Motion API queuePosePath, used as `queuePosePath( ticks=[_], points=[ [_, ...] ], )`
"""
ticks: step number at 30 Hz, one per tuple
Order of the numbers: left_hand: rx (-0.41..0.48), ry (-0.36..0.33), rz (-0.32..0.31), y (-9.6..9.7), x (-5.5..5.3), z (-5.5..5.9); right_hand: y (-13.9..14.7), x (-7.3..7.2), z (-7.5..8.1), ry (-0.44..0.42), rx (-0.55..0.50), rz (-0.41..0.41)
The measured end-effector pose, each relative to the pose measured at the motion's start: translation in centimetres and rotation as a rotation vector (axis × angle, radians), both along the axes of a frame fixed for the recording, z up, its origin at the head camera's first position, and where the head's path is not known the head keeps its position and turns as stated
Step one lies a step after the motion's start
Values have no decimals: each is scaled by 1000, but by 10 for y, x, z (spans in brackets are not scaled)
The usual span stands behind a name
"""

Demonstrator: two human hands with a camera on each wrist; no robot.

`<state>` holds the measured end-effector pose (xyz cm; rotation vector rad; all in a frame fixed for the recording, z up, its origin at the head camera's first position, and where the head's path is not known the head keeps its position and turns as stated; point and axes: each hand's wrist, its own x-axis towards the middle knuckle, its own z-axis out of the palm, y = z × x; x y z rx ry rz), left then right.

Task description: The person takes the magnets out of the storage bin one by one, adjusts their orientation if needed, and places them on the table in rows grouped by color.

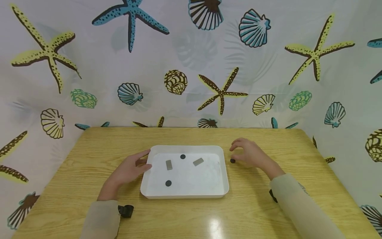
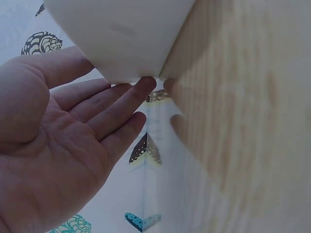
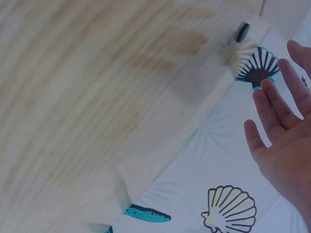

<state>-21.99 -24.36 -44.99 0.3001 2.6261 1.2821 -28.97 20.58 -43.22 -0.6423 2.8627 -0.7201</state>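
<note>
A white rectangular tray (image 1: 185,196) lies on the table. In the head view my left hand (image 1: 128,170) is at its left side, thumb over the rim and fingers by the far corner. The left wrist view shows the left hand (image 2: 63,121) with its fingertips right at the tray wall (image 2: 119,36). Right of the tray, my right hand (image 1: 249,154) hovers with fingers spread apart, thumb close to a small black disc (image 1: 232,161). In the right wrist view the right hand (image 3: 286,126) holds nothing, and the disc (image 3: 242,32) lies on the table beyond the fingertips.
Inside the tray lie two black discs, one farther back (image 1: 183,156) and one nearer (image 1: 168,183). Two small grey rectangular pieces, a left one (image 1: 169,165) and a right one (image 1: 198,162), lie there too. A patterned curtain (image 1: 191,49) hangs behind the wooden table (image 1: 179,219).
</note>
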Motion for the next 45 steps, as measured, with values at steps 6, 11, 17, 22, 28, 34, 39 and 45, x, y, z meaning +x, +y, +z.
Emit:
queuePosePath(
  ticks=[6,11,17,22,28,34,39,45],
  points=[
    [-5,-7,4,0,0,0,-9,0,10,3,-30,36],
    [-15,-6,6,0,0,1,-19,3,20,4,-46,69],
    [-24,1,5,1,1,2,-39,12,33,12,-39,131],
    [-17,4,4,2,1,4,-53,17,40,48,-8,197],
    [-13,4,2,2,2,4,-69,22,49,99,9,261],
    [-11,-8,9,2,2,4,-86,26,53,109,23,292],
    [-8,-14,9,2,2,3,-102,30,53,78,30,312],
    [-8,-6,4,1,2,3,-117,36,52,48,43,331]
  ],
)
